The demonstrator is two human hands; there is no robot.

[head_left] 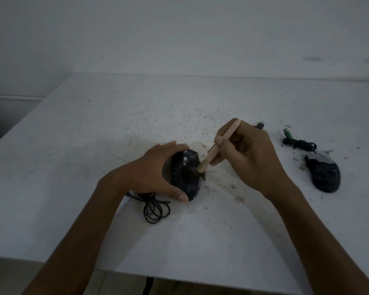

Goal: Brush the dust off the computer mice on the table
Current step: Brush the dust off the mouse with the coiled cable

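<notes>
Two hands busy: my left hand (156, 167) curls fingers round the black mouse (184, 177) on the bench (73, 167); my right hand (247, 158) pinches the brush (211, 154), bristles on it; the second mouse (324, 173) lies well right.

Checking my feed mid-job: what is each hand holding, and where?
Right hand: brush, grip at mid-handle. Left hand: black mouse, grip spanning near and far ends.

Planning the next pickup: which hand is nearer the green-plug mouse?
Right. The right hand sits left of the green-plug mouse; the left hand is farther left, gripping the other mouse.
</notes>
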